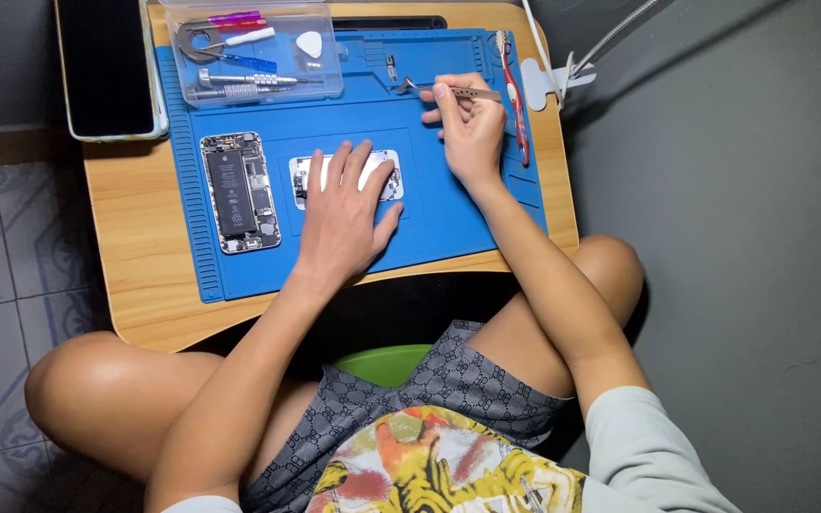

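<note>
Silver metal tweezers are pinched between the thumb and fingertips of the right hand, over the far part of the blue silicone work mat. The tips point left; whether they grip anything is too small to make out. The left hand lies flat with its fingers spread and released, pressing on a white-edged opened phone part at the mat's centre. That hand hides most of the part; only its left and right ends show. Just left lies an opened phone body with a black battery, fully exposed. A clear plastic tool box sits at the far left of the mat, its far edge cut off by the frame. Red-handled cutters lie right of the right hand. A dark tablet rests at the far left corner of the wooden lap table.
</note>
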